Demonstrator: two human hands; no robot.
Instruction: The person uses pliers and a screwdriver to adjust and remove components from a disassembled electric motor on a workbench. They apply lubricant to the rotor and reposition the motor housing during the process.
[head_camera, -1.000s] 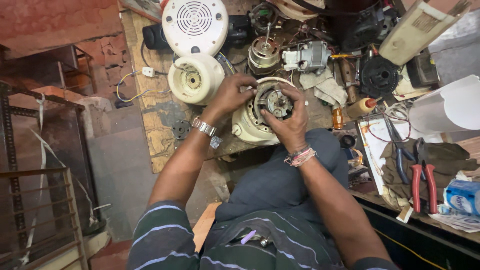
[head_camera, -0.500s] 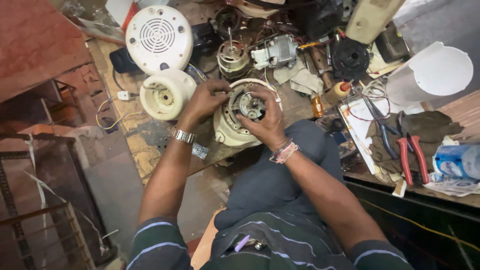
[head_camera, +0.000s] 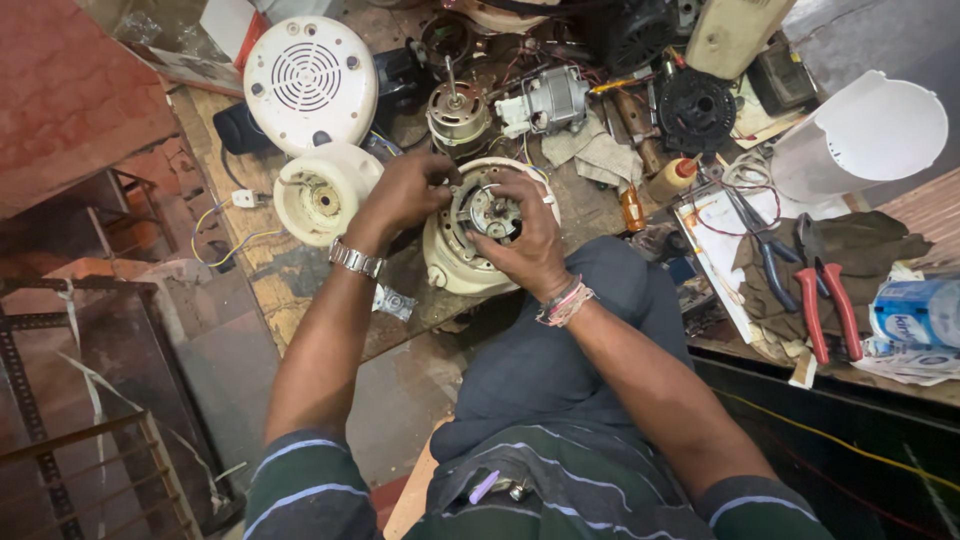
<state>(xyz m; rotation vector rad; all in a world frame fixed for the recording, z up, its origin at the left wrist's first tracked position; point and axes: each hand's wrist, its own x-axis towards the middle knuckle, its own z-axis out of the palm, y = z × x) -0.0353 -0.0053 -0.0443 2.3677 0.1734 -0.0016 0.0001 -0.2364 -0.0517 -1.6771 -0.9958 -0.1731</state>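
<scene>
A cream round appliance housing (head_camera: 452, 268) rests on the workbench edge with a metal motor (head_camera: 488, 210) seated in its top. My left hand (head_camera: 400, 195), with a metal watch on the wrist, grips the motor's left side. My right hand (head_camera: 528, 245), with thread bracelets on the wrist, holds the motor's right and near side, fingers curled over the rim. Both hands are closed around the motor. My raised knee in dark trousers sits just below the housing.
On the wooden bench (head_camera: 300, 275) lie a white vented round cover (head_camera: 310, 80), a cream base part (head_camera: 322, 195), a loose motor (head_camera: 458, 115), another motor (head_camera: 550, 100), red-handled pliers (head_camera: 830, 305), blue-handled pliers (head_camera: 765, 255), a white plastic tub (head_camera: 865, 135) and cloths.
The view has shifted, so the bench sits lower and more to the right in the picture. Both hands stay on the motor, with the fingers turned slightly around it.
</scene>
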